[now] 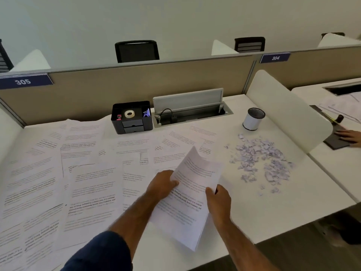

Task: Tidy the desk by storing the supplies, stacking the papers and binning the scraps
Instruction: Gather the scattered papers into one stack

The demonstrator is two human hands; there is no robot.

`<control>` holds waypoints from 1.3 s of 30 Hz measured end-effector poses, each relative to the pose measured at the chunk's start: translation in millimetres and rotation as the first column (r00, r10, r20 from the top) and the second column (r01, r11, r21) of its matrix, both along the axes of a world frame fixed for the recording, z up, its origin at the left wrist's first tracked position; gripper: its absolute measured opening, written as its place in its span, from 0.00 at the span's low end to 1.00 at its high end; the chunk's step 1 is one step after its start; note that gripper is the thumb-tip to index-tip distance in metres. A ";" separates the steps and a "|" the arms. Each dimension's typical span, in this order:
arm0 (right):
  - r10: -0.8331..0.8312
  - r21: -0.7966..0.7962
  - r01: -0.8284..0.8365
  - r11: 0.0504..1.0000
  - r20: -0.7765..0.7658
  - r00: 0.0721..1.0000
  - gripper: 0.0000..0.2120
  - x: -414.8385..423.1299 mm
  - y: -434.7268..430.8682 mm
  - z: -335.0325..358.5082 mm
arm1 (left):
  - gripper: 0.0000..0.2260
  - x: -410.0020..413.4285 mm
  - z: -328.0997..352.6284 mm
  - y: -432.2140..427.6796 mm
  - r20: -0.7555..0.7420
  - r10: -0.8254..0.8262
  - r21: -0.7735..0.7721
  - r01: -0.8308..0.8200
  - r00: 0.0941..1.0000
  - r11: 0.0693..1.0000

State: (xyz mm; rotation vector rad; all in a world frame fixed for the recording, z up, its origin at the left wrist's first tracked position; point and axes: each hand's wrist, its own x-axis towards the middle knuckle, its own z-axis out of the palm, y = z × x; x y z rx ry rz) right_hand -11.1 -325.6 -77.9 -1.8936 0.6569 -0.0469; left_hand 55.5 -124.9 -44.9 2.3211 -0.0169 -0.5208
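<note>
A stack of printed sheets (192, 194) is lifted off the white desk (304, 202), gripped on both sides. My left hand (161, 185) pinches its left edge and my right hand (218, 202) holds its right edge. Many loose printed papers (78, 173) lie spread over the left and middle of the desk. A heap of small paper scraps (259, 161) lies on the right part. At the back stands a black desk organiser (131, 117) with a tape roll (129, 114), a small red item and blue clips inside. A white mesh-topped cup (253, 119) stands behind the scraps.
An open cable hatch (191, 112) sits in the desk behind the papers. A beige partition (125, 85) closes the back, a white side divider (289, 114) the right. Another person's hand (349, 135) rests on the neighbouring desk. The desk's front edge drops to dark floor at bottom right.
</note>
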 end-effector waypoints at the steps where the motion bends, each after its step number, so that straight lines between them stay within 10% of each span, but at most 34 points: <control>1: 0.003 -0.049 -0.004 0.999 -0.016 1.000 0.07 -4.8 -3.5 -4.4 | 0.13 0.2 -3.7 -5.7 -0.007 -0.022 0.045 0.023 1.000 0.999; 9: 0.103 -0.640 -0.208 0.740 -0.197 0.975 0.19 -18.0 -22.5 -19.7 | 0.19 1.2 -28.3 -23.7 0.094 -0.224 0.425 0.164 0.970 0.890; 15: 0.185 -0.575 -0.376 0.727 -0.364 0.913 0.41 -22.5 -27.8 -23.0 | 0.23 -4.2 -40.4 -28.8 0.138 -0.261 0.451 0.174 0.955 0.875; 22: 0.196 -0.541 -0.300 0.785 -0.243 0.950 0.41 -23.8 -29.2 -20.9 | 0.24 -11.7 -47.2 -31.3 0.155 -0.238 0.431 0.151 0.959 0.889; 28: 0.011 0.046 -0.011 0.999 0.008 1.000 0.37 -16.1 -15.7 -2.8 | 0.24 -9.3 -46.0 -32.1 0.144 -0.229 0.443 0.144 0.963 0.885; 31: -0.281 0.407 0.265 0.874 -0.021 0.959 0.35 -8.0 -8.4 -4.9 | 0.25 -9.1 -45.7 -29.7 0.150 -0.225 0.429 0.142 0.963 0.892; 35: -0.242 0.388 0.273 0.880 -0.127 0.962 0.09 -2.7 -7.0 -9.5 | 0.28 -8.8 -41.7 -23.3 0.119 -0.161 0.358 0.108 0.980 0.927; 39: -0.188 0.409 0.203 0.890 -0.078 0.979 0.08 1.7 -23.9 12.1 | 0.30 2.2 -27.5 -3.9 0.069 0.135 0.008 -0.136 0.988 0.991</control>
